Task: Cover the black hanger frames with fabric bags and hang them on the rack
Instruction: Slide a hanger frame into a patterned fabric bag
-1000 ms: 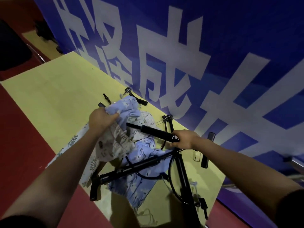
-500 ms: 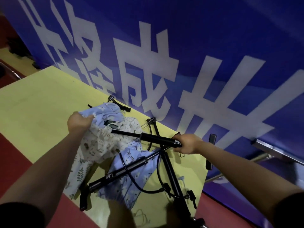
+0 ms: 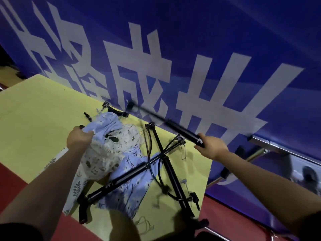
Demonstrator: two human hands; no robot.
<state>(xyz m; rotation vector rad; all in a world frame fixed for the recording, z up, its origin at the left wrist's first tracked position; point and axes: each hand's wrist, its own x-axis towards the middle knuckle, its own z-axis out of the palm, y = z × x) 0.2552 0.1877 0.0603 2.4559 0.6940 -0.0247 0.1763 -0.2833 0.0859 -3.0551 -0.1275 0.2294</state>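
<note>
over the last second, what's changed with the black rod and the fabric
The right hand has lifted the black rod out of the fabric, so its far end now points up against the blue banner. The left hand keeps its grip on the bunched fabric bag. The crossed black frames stay on the yellow table.

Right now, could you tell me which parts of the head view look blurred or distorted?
In the head view, the black rod gripped by the right hand is smeared by motion toward its far end; the left hand gripping the fabric bag stays fairly sharp; the wide lens bends the banner and yellow table edges; lighting is dim.
</note>
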